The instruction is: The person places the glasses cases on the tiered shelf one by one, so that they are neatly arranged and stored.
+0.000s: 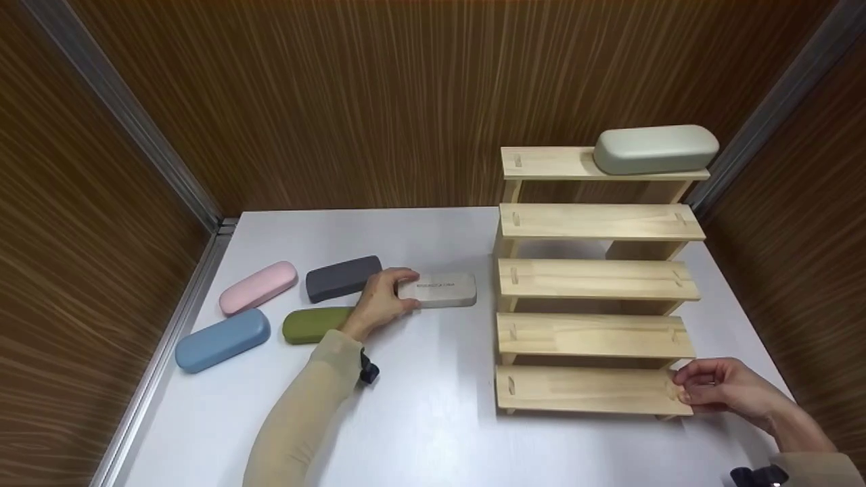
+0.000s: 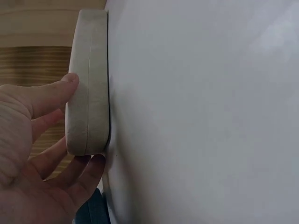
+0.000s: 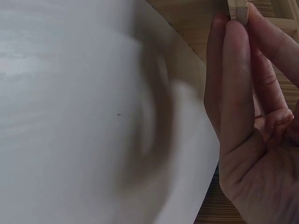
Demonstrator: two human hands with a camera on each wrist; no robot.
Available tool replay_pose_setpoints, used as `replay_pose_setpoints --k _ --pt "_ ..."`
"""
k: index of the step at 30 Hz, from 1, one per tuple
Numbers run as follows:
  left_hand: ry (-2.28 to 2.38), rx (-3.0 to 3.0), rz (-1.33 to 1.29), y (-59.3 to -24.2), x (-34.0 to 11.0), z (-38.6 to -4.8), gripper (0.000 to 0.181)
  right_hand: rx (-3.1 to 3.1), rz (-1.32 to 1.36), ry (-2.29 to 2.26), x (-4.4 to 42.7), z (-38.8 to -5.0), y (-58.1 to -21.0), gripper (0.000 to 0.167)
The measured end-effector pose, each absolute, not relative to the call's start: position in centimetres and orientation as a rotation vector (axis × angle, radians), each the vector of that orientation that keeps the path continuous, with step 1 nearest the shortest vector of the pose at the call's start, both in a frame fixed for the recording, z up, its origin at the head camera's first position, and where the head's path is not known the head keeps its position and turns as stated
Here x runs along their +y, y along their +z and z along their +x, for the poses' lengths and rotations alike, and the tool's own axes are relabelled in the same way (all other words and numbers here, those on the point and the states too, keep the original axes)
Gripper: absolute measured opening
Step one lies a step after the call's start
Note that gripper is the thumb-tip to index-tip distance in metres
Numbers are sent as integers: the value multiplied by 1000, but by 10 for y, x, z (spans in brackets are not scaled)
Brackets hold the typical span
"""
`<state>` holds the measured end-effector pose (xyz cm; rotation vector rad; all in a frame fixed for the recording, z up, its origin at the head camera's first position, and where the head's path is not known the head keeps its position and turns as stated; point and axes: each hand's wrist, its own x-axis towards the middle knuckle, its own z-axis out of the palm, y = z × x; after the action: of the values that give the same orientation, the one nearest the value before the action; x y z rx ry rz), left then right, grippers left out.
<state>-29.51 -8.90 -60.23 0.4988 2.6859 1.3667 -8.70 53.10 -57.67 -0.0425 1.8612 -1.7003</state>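
My left hand (image 1: 380, 302) has its thumb and fingers around the left end of a light grey glasses case (image 1: 446, 291) with small dark print on its lid. The case lies flat on the white table, and in the left wrist view my thumb (image 2: 58, 93) presses its long side. On the right, my right hand (image 1: 734, 392) pinches the right end of the lowest board of a stepped wooden shelf rack (image 1: 588, 390). Close up, the right wrist view has the fingertips (image 3: 236, 35) on both faces of the board's end (image 3: 238, 11).
A pale green glasses case (image 1: 656, 150) sits on the top shelf. Left of my left hand lie dark grey (image 1: 342, 279), olive green (image 1: 314, 325), pink (image 1: 258, 288) and blue (image 1: 223, 340) cases. Wood-grain panels (image 1: 338, 101) enclose the white table (image 1: 433, 419).
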Motion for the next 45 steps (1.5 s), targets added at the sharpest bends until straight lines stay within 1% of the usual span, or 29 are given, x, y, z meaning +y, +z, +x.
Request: replay_pose_setpoints --k 11,19,28,38,45 --pt "1353 2706 515 -604 -86 -294 57 1836 -36 -1741 530 -84 -578 40" --pt "1328 2720 567 -606 -86 -294 53 1876 17 -1737 529 -82 -577 40" --pt "1311 2719 646 -607 -87 -295 49 1888 5 -1732 529 -81 -577 41" --pt "1293 2718 629 -595 -90 -294 51 1906 40 -1724 529 -80 -579 39" --pt "1279 2717 642 -579 -100 -295 50 1900 36 -1725 529 -80 -578 39"
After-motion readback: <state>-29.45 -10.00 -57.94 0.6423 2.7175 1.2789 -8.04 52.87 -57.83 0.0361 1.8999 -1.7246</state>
